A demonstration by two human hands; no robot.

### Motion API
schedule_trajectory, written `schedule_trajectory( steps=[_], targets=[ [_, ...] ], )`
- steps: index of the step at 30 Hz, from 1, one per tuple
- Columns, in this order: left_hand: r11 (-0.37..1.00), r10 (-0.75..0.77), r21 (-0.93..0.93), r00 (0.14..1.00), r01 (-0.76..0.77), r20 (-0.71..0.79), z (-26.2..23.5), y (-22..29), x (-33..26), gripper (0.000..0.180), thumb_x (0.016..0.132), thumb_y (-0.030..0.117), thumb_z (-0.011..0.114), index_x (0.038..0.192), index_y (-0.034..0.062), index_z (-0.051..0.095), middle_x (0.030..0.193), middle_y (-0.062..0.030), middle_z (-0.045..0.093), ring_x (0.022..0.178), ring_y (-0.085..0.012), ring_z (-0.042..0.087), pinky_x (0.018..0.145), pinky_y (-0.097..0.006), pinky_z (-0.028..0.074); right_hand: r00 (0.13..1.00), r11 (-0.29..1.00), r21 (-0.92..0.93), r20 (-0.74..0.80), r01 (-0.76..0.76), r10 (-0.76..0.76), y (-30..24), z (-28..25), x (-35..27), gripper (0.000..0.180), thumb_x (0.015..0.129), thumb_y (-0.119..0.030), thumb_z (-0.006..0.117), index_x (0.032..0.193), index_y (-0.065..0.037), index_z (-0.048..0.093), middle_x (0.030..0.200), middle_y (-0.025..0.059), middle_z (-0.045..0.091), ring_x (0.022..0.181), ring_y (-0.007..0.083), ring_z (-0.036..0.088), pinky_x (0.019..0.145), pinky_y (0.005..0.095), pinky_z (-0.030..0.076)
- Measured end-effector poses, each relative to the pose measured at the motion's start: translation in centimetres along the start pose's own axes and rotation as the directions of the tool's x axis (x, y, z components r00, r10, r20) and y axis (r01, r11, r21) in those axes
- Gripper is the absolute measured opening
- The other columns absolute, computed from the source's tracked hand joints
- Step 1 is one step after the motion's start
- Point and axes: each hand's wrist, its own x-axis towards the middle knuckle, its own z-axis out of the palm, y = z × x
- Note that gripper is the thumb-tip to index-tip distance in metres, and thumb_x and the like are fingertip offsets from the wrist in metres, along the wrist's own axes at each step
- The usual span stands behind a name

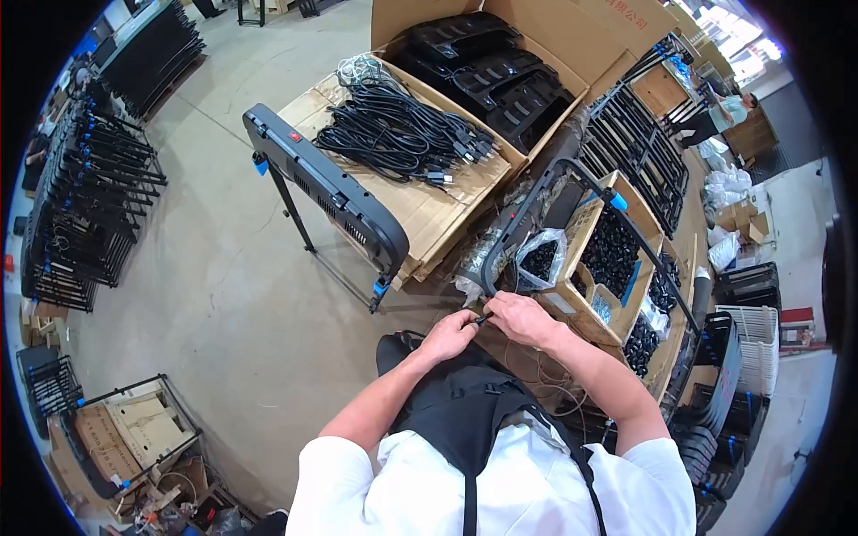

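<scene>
My left hand [450,338] and my right hand [521,318] meet in front of my lap, fingers closed. Between their fingertips shows a small black part [482,319]; its kind is too small to make out. Just beyond my right hand is the bent lower corner of a black tubular frame [490,268], which leans up toward the right and carries a blue clip [618,201]. Whether my right fingers also touch this frame is hidden. To the left stands a black console with a red switch [326,183] on black legs.
Black cables [393,125] lie bundled on cardboard ahead, beside an open carton [572,98] of black plastic shells. At right, a divided wooden box [585,313] holds small black parts and bags. Racks of black frames [89,196] stand at left. Another person [728,112] is far right.
</scene>
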Motion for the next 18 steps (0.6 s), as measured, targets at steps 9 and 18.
schedule_trajectory(
  steps=[9, 18],
  targets=[
    [0.999, -0.003, -0.05, 0.999, 0.006, 0.049, -0.7, 0.2, 0.0, 0.03, 0.104, 0.024, 0.062, 0.119, -0.0007, 0.07, 0.101, -0.0105, 0.074, 0.094, -0.0185, 0.066, 0.087, -0.036, 0.052, 0.992, 0.994, 0.031, -0.077, 0.104, -0.102, 0.1, -0.8, 0.3, 0.021, 0.088, -0.01, 0.076, 0.106, -0.003, 0.066, 0.099, 0.0139, 0.064, 0.098, 0.0359, 0.067, 0.084, 0.0446, 0.057],
    [0.994, -0.045, -0.098, 0.995, 0.053, 0.086, -0.8, -0.4, 0.6, 0.024, 0.106, 0.021, 0.061, 0.115, 0.0009, 0.072, 0.095, 0.0006, 0.069, 0.088, -0.0094, 0.057, 0.082, -0.03, 0.049, 0.954, 0.973, 0.045, -0.212, 0.225, -0.211, -0.2, -0.2, 0.6, 0.019, 0.088, -0.01, 0.076, 0.105, -0.006, 0.071, 0.099, 0.0079, 0.063, 0.094, 0.0293, 0.066, 0.081, 0.0406, 0.057]
  ],
)
